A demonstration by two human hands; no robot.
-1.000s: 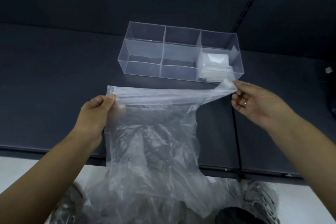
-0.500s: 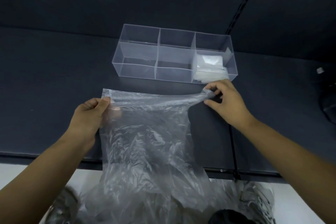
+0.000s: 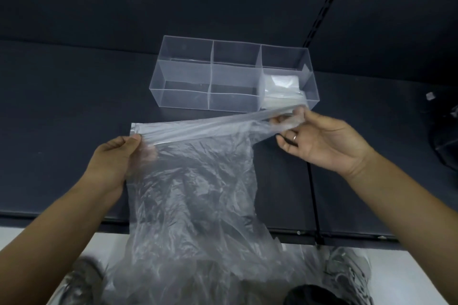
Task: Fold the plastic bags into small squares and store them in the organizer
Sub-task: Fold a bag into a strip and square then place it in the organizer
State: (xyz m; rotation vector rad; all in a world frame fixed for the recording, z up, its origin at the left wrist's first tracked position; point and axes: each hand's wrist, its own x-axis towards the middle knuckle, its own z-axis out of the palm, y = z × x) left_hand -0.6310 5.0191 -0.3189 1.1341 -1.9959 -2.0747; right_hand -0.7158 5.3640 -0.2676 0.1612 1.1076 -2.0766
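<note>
Head view, the only one.

- Plastic bag (image 3: 193, 193): clear and very crumpled. Its top edge is stretched above the middle of the tabletop (image 3: 62, 106). The body trails over the near edge and hangs toward the floor.
- Your left hand (image 3: 116, 156) pinches the left end of that top edge, thumb on top and fingers behind the film.
- Your right hand (image 3: 319, 141) has its fingers curled into the right end, which is bunched into a rope rather than spread flat. The hands are well apart, with the edge taut between them and sloping up to the right.
- Organizer (image 3: 188, 74): a clear, divided box toward the far edge, just beyond your right hand. Its right-end compartment holds folded bags (image 3: 282, 89). The other compartments look bare.

Step in hand, as I read it: squaring the bag out before the first fold.

- Open up the bunched right corner so that both hands hold flat corners at the same height.
- Draw the hanging part up onto the tabletop and lay it down.
- Smooth from the top edge toward you to press the air out, since trapped air will spring the folds open.
- Thin film slips and clings, so keep the tension light.
</note>
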